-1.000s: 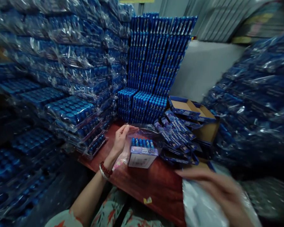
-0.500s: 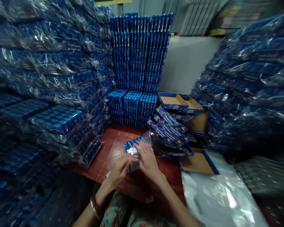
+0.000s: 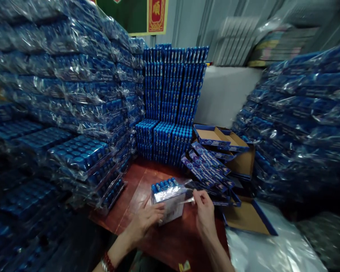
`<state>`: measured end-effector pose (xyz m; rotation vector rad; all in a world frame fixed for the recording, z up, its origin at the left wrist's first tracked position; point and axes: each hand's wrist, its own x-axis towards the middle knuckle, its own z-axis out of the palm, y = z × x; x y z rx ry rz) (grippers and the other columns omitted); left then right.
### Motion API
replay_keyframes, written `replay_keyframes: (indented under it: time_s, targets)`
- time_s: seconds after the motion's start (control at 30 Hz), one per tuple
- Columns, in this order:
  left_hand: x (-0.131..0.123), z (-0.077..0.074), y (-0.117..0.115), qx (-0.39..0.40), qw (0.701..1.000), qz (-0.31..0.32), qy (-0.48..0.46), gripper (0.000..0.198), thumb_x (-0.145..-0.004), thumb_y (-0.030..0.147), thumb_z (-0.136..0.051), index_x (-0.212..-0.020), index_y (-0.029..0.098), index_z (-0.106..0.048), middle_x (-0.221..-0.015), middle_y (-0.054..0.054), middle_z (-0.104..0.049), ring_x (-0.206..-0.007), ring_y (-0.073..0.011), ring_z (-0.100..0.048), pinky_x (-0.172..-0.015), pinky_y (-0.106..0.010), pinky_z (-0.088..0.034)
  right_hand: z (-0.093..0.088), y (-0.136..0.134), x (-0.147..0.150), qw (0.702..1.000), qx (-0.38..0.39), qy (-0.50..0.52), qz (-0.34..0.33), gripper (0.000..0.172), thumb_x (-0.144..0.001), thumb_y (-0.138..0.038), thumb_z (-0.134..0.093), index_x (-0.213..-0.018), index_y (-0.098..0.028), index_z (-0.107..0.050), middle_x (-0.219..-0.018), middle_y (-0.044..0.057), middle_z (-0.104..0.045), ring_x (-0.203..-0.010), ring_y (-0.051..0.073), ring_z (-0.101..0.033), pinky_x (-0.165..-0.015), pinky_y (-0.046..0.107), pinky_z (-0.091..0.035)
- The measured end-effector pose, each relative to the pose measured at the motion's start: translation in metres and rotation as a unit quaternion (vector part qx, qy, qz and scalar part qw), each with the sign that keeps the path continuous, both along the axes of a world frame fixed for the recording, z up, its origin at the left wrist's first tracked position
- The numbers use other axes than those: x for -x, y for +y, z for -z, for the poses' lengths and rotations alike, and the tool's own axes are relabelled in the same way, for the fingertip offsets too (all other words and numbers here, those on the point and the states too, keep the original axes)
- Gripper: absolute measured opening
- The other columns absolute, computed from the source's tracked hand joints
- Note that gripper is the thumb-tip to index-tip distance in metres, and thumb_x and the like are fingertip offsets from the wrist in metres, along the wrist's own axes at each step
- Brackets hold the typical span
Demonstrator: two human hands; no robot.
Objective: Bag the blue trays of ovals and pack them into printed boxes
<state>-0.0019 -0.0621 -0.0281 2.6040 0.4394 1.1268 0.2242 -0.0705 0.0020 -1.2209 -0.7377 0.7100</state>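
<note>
On the red-brown tabletop stands a small pack of blue capped tubes in a pale box-like holder with clear plastic over it. My left hand grips the pack's near left corner, its fingers across the front. To the right of the pack, my right hand is closed in a pinch on the edge of the clear plastic wrap, which stretches from the pack to the fingertips. Part of the pack's lower left side is hidden by my left hand.
Tall stacks of film-wrapped blue packs rise at left and right. Rows of bare blue tubes stand behind the table. Flat printed cartons and open trays lie to the right, beside clear plastic sheeting.
My right hand has moved away from the pack to the right, pulling the plastic wrap out with it. My left hand stays at the pack's left side. The camera view has tilted up.
</note>
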Motion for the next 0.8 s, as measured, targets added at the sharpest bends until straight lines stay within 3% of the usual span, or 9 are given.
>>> replay_keyframes:
  time_s: [0.07, 0.2, 0.3, 0.4, 0.47, 0.57, 0.63, 0.7, 0.8]
  targets:
    - [0.004, 0.006, -0.001, -0.016, 1.000, -0.003, 0.008, 0.028, -0.091, 0.013, -0.038, -0.113, 0.021, -0.055, -0.105, -0.007, -0.069, -0.120, -0.0177, -0.051, -0.116, -0.047, -0.009, 0.022, -0.008, 0.004, 0.999, 0.018, 0.035, 0.026, 0.047, -0.063, -0.056, -0.068, -0.054, -0.018, -0.042, -0.050, -0.007, -0.038, -0.049, 0.007, -0.035, -0.048, 0.020, -0.032]
    - [0.005, 0.010, -0.001, -0.019, 1.000, 0.007, -0.004, 0.026, -0.092, 0.012, -0.034, -0.105, 0.016, -0.056, -0.097, -0.012, -0.068, -0.116, -0.0186, -0.054, -0.097, -0.035, -0.044, 0.044, -0.009, 0.013, 0.990, 0.062, 0.123, -0.009, 0.043, -0.058, -0.054, -0.070, -0.061, -0.018, -0.048, -0.056, -0.006, -0.046, -0.053, 0.009, -0.043, -0.051, 0.021, -0.036]
    - [0.003, 0.011, 0.000, 0.009, 0.999, 0.012, -0.050, 0.023, -0.088, 0.013, -0.038, -0.102, 0.015, -0.056, -0.092, -0.013, -0.065, -0.105, -0.0213, -0.057, -0.090, -0.037, -0.047, 0.044, 0.000, 0.017, 0.981, 0.068, 0.179, -0.045, 0.041, -0.055, -0.052, -0.070, -0.068, -0.018, -0.050, -0.058, -0.006, -0.049, -0.053, 0.009, -0.044, -0.052, 0.021, -0.037]
    - [-0.006, 0.015, -0.006, 0.104, 0.986, -0.028, -0.126, 0.016, -0.087, 0.023, -0.043, -0.094, 0.016, -0.056, -0.087, -0.010, -0.061, -0.090, -0.0212, -0.058, -0.084, -0.038, -0.047, 0.046, 0.009, 0.019, 0.987, 0.040, 0.151, -0.030, 0.039, -0.059, -0.051, -0.066, -0.064, -0.018, -0.046, -0.056, -0.008, -0.044, -0.052, 0.008, -0.040, -0.051, 0.019, -0.034]
    - [-0.018, 0.020, -0.014, 0.204, 0.945, -0.133, -0.217, 0.019, -0.089, 0.032, -0.041, -0.087, 0.018, -0.054, -0.081, -0.006, -0.057, -0.080, -0.0187, -0.056, -0.076, -0.033, -0.046, 0.051, 0.013, 0.019, 0.994, 0.036, 0.100, -0.009, 0.036, -0.064, -0.051, -0.062, -0.066, -0.018, -0.047, -0.057, -0.008, -0.044, -0.054, 0.008, -0.041, -0.052, 0.019, -0.034]
    - [-0.040, 0.019, -0.021, 0.342, 0.818, -0.323, -0.332, 0.025, -0.090, 0.041, -0.038, -0.086, 0.020, -0.050, -0.081, -0.003, -0.054, -0.078, -0.0178, -0.054, -0.074, -0.030, -0.045, 0.061, 0.018, 0.022, 0.998, 0.042, 0.043, 0.029, 0.037, -0.065, -0.050, -0.060, -0.084, -0.019, -0.055, -0.072, -0.004, -0.056, -0.065, 0.012, -0.051, -0.060, 0.022, -0.040]
    - [-0.051, 0.013, -0.018, 0.384, 0.753, -0.373, -0.383, 0.029, -0.090, 0.046, -0.038, -0.097, 0.020, -0.049, -0.092, -0.005, -0.057, -0.090, -0.0192, -0.055, -0.084, -0.031, -0.044, 0.067, 0.018, 0.028, 0.998, 0.042, 0.045, 0.019, 0.043, -0.064, -0.049, -0.059, -0.095, -0.019, -0.056, -0.084, 0.000, -0.062, -0.074, 0.016, -0.057, -0.065, 0.026, -0.044]
    - [-0.052, 0.005, -0.011, 0.397, 0.742, -0.355, -0.407, 0.037, -0.090, 0.049, -0.035, -0.107, 0.020, -0.050, -0.106, -0.008, -0.057, -0.104, -0.0203, -0.053, -0.094, -0.033, -0.040, 0.072, 0.012, 0.034, 0.998, 0.030, 0.060, -0.003, 0.042, -0.064, -0.049, -0.057, -0.095, -0.020, -0.059, -0.090, 0.004, -0.065, -0.081, 0.021, -0.060, -0.068, 0.031, -0.047]
    - [-0.040, -0.007, -0.006, 0.433, 0.764, -0.278, -0.390, 0.048, -0.089, 0.053, -0.033, -0.106, 0.018, -0.059, -0.113, -0.010, -0.058, -0.111, -0.0224, -0.051, -0.102, -0.038, -0.035, 0.077, -0.004, 0.036, 1.000, 0.026, 0.013, 0.000, 0.034, -0.064, -0.049, -0.055, -0.086, -0.025, -0.065, -0.082, 0.003, -0.067, -0.078, 0.027, -0.063, -0.064, 0.039, -0.050]
